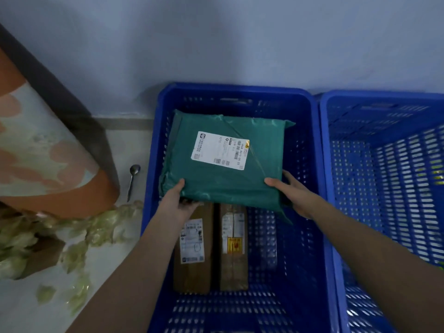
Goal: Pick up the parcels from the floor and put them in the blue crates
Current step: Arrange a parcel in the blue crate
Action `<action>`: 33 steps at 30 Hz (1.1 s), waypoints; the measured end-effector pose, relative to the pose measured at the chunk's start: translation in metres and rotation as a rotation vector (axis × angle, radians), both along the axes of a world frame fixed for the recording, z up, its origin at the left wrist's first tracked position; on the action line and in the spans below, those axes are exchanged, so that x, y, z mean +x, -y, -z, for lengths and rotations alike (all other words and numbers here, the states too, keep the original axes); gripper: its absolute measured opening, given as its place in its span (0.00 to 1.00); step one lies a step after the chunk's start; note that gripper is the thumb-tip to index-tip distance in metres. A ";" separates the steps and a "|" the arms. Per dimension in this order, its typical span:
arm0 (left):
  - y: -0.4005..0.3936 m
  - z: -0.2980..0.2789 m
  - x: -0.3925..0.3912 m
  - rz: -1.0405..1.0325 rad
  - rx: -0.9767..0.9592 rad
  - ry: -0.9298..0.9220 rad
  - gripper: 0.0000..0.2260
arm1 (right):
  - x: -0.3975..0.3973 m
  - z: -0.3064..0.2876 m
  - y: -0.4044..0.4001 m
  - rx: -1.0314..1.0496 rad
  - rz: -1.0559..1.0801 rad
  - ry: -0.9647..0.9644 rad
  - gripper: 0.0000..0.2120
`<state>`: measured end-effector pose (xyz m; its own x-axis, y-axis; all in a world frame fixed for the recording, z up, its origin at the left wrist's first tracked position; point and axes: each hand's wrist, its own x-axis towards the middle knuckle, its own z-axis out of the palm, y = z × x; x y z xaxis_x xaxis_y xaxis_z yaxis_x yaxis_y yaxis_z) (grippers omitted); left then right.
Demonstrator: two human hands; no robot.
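The person is leaning over the nearer blue crate (153, 164) and holding a green parcel (225, 164) above its far half, one hand at each near corner. The left hand (176, 200) is gripping the near-left corner, thumb lying on top and fingers tucked out of sight underneath; the right hand (292, 195) is doing the same at the near-right corner, thumb on the wrapper and fingers curled round its edge. Whether the parcel is already resting on the crate floor at its far end I cannot tell, but both hands are plainly closed on it, so I would judge it is being placed rather than let go. Two brown cardboard parcels (194, 260) are lying flat and side by side on the crate bottom, just under the green one's near edge, so part of the job looks done. The second blue crate (336, 188) to the right is showing nothing I can make out as a parcel, only a hint of something yellowish through its slats. No parcels are showing on the strip of floor in view, so how many are left I cannot say. The white label (219, 150) on the green parcel is carrying barcodes and a line reading roughly "A010-00", the rest too small to read; the brown boxes are wearing white labels too, one with a yellow sticker (234, 245), all illegible. A spoon (133, 181) is lying on the floor beside the crate.
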<state>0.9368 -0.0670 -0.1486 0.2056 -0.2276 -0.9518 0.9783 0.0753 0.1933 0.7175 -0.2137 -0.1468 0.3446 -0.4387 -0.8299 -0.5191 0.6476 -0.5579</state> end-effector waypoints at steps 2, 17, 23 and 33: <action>0.011 0.014 0.008 0.001 -0.008 0.016 0.20 | 0.009 0.012 0.005 -0.019 -0.001 -0.002 0.41; 0.006 0.032 -0.045 2.140 0.592 1.684 0.34 | 0.024 0.055 -0.041 -0.941 -0.688 -0.286 0.38; 0.021 0.050 -0.005 2.579 0.648 1.665 0.43 | 0.047 0.049 -0.014 -0.951 -1.139 -0.511 0.43; 0.045 0.032 -0.011 2.671 0.746 1.567 0.43 | 0.052 0.039 0.003 -0.914 -1.188 -0.550 0.44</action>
